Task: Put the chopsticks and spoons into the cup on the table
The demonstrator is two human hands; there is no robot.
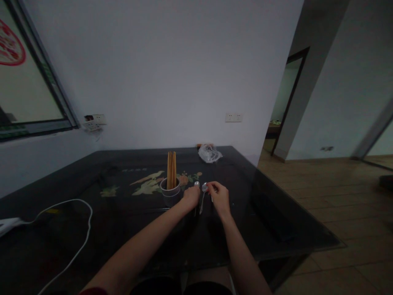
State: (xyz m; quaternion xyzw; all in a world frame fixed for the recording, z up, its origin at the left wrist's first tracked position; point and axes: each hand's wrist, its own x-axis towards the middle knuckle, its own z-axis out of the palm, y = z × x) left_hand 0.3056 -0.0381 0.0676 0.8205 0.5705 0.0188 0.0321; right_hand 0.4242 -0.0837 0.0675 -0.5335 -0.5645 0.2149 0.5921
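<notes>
My left hand (192, 196) is closed at a metal spoon (197, 184) whose bowl shows just beyond the knuckles; the fingers mostly hide its handle. Right of it, a second metal spoon (202, 201) lies with its bowl away from me and its handle toward me. My right hand (220, 197) is closed in a pinch, its fingertips at the edge of this second spoon's bowl. A small shiny piece shows under the right fingers, too hidden to name. Just left of my left hand stands a round grey cup (170, 197) holding a bundle of wooden chopsticks (171, 170).
The dark glossy table (245, 229) has a bird and flower pattern. A crumpled clear plastic bag (209, 153) lies at the back edge by the wall. A white cable (89, 223) curves across the left side from a white block (9, 224). Tiled floor (337, 221) lies to the right.
</notes>
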